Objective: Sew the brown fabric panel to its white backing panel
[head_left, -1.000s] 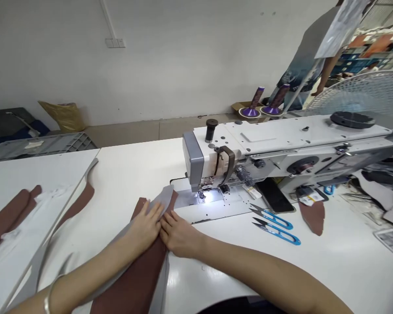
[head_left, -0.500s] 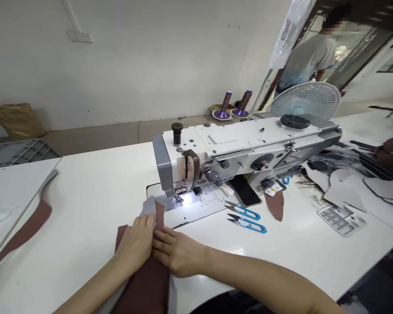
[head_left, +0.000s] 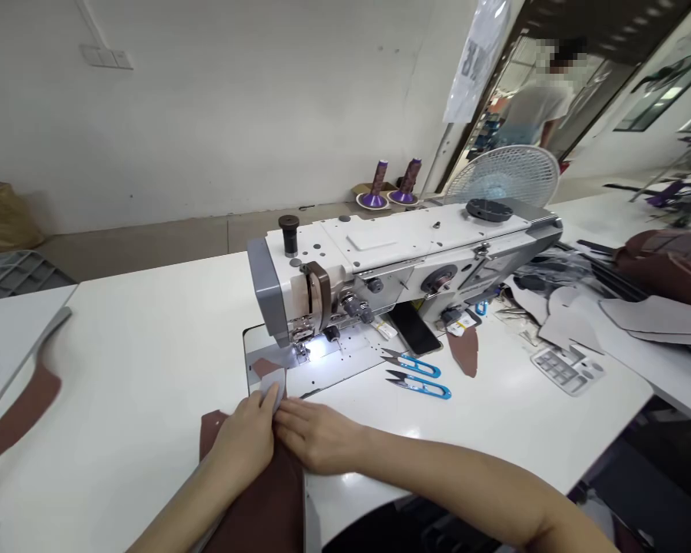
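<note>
A brown fabric piece (head_left: 265, 499) with a grey layer (head_left: 272, 379) on top lies on the white table, its tip pointing at the lit needle area (head_left: 301, 352) of the sewing machine (head_left: 391, 253). My left hand (head_left: 245, 438) lies on the fabric with its fingers pressed together on the grey tip. Beside it, my right hand (head_left: 316, 434) presses flat on the fabric's right edge, fingers stretched toward the left hand.
Two blue thread snips (head_left: 418, 374) lie right of the needle plate, by a black phone (head_left: 413, 329) and a small brown scrap (head_left: 466, 352). Grey cut pieces (head_left: 656, 315) pile at right. A fan (head_left: 504, 175), thread cones (head_left: 388, 184) and a standing person (head_left: 538, 107) are behind.
The view has swung right and back, so the machine sits further left. Both hands stay together on the fabric; the grey tip now lies nearer the needle plate.
</note>
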The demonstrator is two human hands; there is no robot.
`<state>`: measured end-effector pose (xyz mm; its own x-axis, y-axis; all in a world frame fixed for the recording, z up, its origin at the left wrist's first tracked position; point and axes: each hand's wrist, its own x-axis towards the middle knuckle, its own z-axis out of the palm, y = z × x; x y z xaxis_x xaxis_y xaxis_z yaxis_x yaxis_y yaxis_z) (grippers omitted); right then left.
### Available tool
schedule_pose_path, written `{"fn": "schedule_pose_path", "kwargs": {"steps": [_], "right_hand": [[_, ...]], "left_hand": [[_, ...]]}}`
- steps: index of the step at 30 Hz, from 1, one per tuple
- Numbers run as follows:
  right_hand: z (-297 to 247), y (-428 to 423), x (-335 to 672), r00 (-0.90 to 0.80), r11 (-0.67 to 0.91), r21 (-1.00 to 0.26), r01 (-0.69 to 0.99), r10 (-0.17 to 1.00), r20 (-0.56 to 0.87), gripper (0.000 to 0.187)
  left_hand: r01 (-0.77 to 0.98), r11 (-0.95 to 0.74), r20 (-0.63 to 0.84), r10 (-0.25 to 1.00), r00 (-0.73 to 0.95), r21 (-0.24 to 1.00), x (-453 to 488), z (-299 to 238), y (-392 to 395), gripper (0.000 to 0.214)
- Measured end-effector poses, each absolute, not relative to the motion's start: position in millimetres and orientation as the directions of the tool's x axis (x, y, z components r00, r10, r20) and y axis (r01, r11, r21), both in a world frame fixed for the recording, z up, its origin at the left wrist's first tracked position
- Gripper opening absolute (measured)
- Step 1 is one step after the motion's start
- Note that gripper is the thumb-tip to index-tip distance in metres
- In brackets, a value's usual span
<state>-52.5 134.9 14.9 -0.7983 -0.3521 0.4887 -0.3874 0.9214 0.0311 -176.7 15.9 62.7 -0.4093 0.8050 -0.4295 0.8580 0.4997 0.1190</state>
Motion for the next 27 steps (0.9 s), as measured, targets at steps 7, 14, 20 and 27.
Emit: {"fn": "schedule_pose_path", "kwargs": {"steps": [7,14,20,27], "right_hand": [[7,127,-66,-0.785,0.951,0.093,-0.295,-0.297,0.544,0.021],[12,150,-56,-0.8,0.937,0.033,-0.348,-0.315,0.511,0.026],[12,172,-53,-0.797,0.929,-0.019,-0.37,-0.307,0.52,0.028],[6,180,-51,-0.824,0.948,-0.062,-0.314,-0.239,0.513,0.028]], "left_hand": [[0.855,0.499,-0.412,0.815,-0.407,0.142,-180,64,25,0.062],[0.873,0.488,-0.374,0.811,-0.45,0.007,-164,68,42,0.057],[0.873,0.487,-0.378,0.805,-0.457,-0.018,-157,72,65,0.058],[0.873,0.486,-0.373,0.803,-0.464,-0.039,-152,72,80,0.059]]}}
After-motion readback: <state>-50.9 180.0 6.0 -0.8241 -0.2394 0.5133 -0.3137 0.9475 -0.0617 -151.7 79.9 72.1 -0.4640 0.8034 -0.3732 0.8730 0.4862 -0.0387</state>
